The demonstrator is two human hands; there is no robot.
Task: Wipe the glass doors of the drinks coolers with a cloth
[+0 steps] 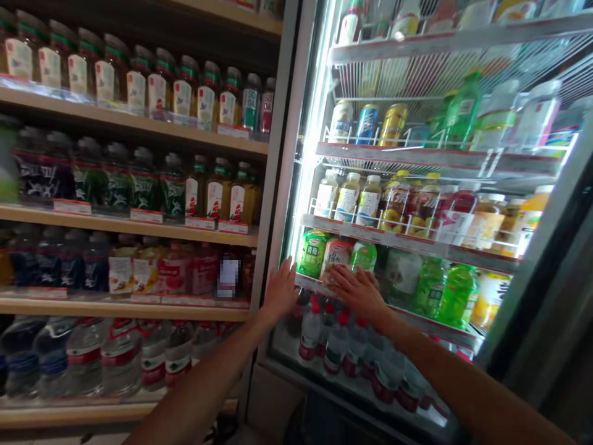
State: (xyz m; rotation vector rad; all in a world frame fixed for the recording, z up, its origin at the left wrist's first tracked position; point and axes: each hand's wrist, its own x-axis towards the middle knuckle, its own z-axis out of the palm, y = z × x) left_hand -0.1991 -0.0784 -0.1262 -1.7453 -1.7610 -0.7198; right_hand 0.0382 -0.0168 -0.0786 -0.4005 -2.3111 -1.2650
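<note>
Fridge shelf: pink-labelled bottle stands upright, facing outward.

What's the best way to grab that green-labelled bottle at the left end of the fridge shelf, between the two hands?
Probably around the middle of the green-labelled bottle, from the front: it looks upright, its label faces out, the white-edged shelf sits close above, and a pink-labelled bottle crowds its right side. Whether glass covers the front, I cannot tell.

Bright colours face me
Green-wrapped plastic bottle, pink-wrapped plastic bottle, blue metal can, gold metal can.
</note>
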